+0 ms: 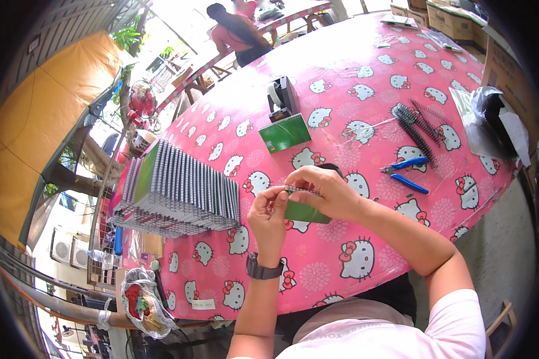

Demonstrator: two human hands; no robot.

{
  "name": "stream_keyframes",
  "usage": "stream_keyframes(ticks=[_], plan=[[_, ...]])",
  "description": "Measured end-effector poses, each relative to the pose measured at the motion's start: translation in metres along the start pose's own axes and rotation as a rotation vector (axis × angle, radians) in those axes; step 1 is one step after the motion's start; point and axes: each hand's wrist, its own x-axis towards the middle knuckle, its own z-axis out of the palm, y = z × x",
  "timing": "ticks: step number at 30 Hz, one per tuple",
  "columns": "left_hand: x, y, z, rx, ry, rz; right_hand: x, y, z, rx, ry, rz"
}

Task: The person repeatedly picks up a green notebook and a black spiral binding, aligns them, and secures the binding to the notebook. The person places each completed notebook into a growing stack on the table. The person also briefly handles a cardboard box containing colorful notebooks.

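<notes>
Near the middle of the table, both my hands are closed on a small green spiral notebook (307, 213). My left hand (268, 216) pinches its top left corner at the coil with thumb and fingertips. Curled over the same bound edge, my right hand (328, 190) grips it from the right and hides part of the coil. Just beyond them lies a green notebook cover (285, 133), against a black tape dispenser (282, 97). Left of my left hand stands a long row of stacked spiral notebooks (188, 185). A dark object behind my right hand is mostly hidden.
Blue-handled pliers (408, 173) lie to the right, beside several loose black binding coils (418, 130). Cardboard boxes (503, 72) line the right edge. A plastic-wrapped bundle (145, 302) hangs at the near left corner. Another person (238, 37) sits beyond the pink patterned table (317, 278).
</notes>
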Motion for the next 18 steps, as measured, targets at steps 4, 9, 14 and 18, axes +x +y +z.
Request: stream_keyframes(ticks=[4,9,14,18], plan=[[-0.004,-0.003,0.0,0.002,-0.042,0.022,0.001,-0.003,-0.001,0.034,-0.024,0.026],[-0.004,-0.001,0.001,0.102,-0.049,0.082,0.002,-0.007,-0.005,-0.018,-0.043,0.047],[-0.002,-0.005,0.001,0.131,-0.054,0.123,0.002,-0.007,0.001,-0.062,0.027,-0.065],[-0.006,0.001,-0.001,0.165,-0.098,0.067,0.002,-0.01,0.005,-0.069,0.001,-0.076]])
